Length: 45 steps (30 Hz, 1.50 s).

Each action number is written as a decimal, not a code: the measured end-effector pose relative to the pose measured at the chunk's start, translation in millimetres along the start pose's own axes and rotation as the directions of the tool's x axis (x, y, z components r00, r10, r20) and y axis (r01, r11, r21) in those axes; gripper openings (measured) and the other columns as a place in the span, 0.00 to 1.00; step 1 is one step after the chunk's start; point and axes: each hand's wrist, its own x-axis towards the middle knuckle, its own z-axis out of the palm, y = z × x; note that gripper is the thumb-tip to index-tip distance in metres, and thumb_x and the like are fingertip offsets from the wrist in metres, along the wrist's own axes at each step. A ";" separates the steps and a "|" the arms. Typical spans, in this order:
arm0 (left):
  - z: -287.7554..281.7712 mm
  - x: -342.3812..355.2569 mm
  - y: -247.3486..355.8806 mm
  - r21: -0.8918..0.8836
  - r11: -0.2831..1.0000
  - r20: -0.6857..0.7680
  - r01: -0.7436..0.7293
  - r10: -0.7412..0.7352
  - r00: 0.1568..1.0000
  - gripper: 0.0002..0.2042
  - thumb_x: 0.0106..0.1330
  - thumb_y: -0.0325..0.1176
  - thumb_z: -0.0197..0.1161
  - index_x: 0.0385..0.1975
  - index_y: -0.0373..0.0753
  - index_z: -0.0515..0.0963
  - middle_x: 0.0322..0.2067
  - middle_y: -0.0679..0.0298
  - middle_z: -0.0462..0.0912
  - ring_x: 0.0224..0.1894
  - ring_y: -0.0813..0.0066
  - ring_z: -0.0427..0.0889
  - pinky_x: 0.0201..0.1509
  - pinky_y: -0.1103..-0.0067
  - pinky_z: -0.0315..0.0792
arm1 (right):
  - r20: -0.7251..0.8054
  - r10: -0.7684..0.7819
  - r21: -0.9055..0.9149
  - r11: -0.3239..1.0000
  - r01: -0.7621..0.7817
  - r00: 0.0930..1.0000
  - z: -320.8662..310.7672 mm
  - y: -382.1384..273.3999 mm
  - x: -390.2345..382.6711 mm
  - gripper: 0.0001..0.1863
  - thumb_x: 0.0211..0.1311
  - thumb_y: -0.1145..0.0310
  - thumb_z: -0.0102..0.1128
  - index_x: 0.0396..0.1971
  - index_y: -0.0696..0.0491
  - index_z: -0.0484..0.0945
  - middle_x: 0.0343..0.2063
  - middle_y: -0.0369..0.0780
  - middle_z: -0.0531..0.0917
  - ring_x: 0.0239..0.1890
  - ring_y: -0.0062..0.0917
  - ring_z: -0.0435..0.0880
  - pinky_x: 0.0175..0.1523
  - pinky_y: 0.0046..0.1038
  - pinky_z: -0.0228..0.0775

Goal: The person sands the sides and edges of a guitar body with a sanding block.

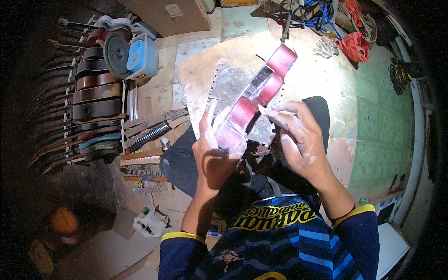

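A pink instrument body (242,112) with a waisted side and white dust on it lies tilted diagonally above my lap. My left hand (210,149) grips its lower end, fingers along both sides. My right hand (296,135), dusted white, is closed beside the pink side at its middle, with something small and pale at its fingertips that I cannot make out. Behind the body is a worn grey sheet (228,79) on a pale board (196,70).
Guitars (95,100) stand in a row at the left, beside a clear tub (147,58). Necks and tools (149,137) lie left of my knee. Blue cables (319,16), a red cloth (352,46) and a white bag (149,221) lie around me.
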 end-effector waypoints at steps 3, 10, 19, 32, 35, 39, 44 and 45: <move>4.4 -0.9 2.7 -0.019 0.999 0.007 0.033 -0.033 0.999 0.40 0.58 0.34 0.73 0.72 0.36 0.62 0.46 0.44 0.88 0.48 0.50 0.89 0.50 0.66 0.82 | 0.006 -0.059 0.005 0.998 0.059 0.998 15.1 5.1 0.9 0.34 0.46 0.86 0.56 0.59 0.55 0.79 0.51 0.50 0.82 0.51 0.44 0.84 0.57 0.35 0.77; 11.9 -2.1 6.7 0.033 0.999 -0.026 0.023 -0.022 0.999 0.44 0.54 0.36 0.78 0.71 0.35 0.63 0.47 0.47 0.87 0.49 0.57 0.89 0.53 0.69 0.81 | 0.443 0.323 0.363 0.788 -0.497 0.836 35.4 13.1 -2.2 0.37 0.48 0.83 0.58 0.64 0.51 0.78 0.61 0.48 0.81 0.33 0.33 0.83 0.37 0.28 0.79; 14.5 -3.1 3.7 -0.072 0.997 -0.030 0.017 -0.020 0.999 0.47 0.53 0.38 0.80 0.72 0.31 0.62 0.47 0.47 0.88 0.49 0.62 0.89 0.52 0.71 0.82 | 0.251 0.078 0.269 0.952 -0.147 0.965 51.9 26.3 -14.7 0.35 0.54 0.83 0.53 0.67 0.54 0.75 0.64 0.50 0.78 0.49 0.39 0.88 0.52 0.32 0.83; 18.6 -2.8 -1.6 0.094 0.995 -0.052 0.025 -0.020 0.998 0.28 0.49 0.36 0.80 0.51 0.37 0.79 0.38 0.51 0.89 0.41 0.57 0.91 0.45 0.69 0.83 | 0.161 -0.147 -0.169 0.970 0.173 0.976 47.2 31.2 20.8 0.38 0.46 0.87 0.59 0.64 0.52 0.77 0.65 0.47 0.77 0.59 0.46 0.82 0.60 0.38 0.77; 11.6 -2.3 -6.5 0.054 0.999 -0.024 0.009 -0.008 1.000 0.28 0.48 0.35 0.79 0.50 0.38 0.77 0.38 0.49 0.87 0.40 0.50 0.89 0.44 0.64 0.81 | 0.157 -0.075 -0.112 0.989 0.093 0.985 50.9 26.4 2.7 0.38 0.46 0.88 0.56 0.64 0.54 0.77 0.65 0.49 0.77 0.62 0.45 0.81 0.63 0.35 0.76; 15.5 0.1 -6.4 -0.006 0.997 -0.032 -0.073 0.073 0.997 0.29 0.49 0.35 0.77 0.52 0.39 0.74 0.33 0.49 0.85 0.39 0.46 0.86 0.43 0.58 0.78 | 0.168 -0.132 -0.204 0.965 0.166 0.977 47.4 28.0 24.2 0.37 0.46 0.90 0.51 0.62 0.56 0.78 0.65 0.54 0.77 0.64 0.45 0.81 0.66 0.36 0.73; 3.3 0.1 -11.9 0.012 0.999 0.026 0.043 -0.044 0.999 0.28 0.49 0.35 0.78 0.51 0.40 0.75 0.37 0.49 0.87 0.41 0.47 0.87 0.44 0.60 0.79 | 0.154 -0.141 -0.137 0.977 0.162 0.978 51.4 34.4 3.1 0.38 0.43 0.90 0.52 0.62 0.56 0.79 0.63 0.51 0.79 0.61 0.44 0.83 0.63 0.36 0.75; 3.5 -0.5 -10.6 0.007 0.999 0.033 0.034 -0.034 0.999 0.29 0.49 0.35 0.77 0.52 0.39 0.73 0.37 0.48 0.86 0.41 0.46 0.87 0.44 0.58 0.78 | 0.158 -0.153 -0.138 0.975 0.175 0.976 50.3 38.1 5.7 0.39 0.42 0.90 0.52 0.62 0.56 0.79 0.63 0.51 0.79 0.61 0.44 0.83 0.62 0.36 0.75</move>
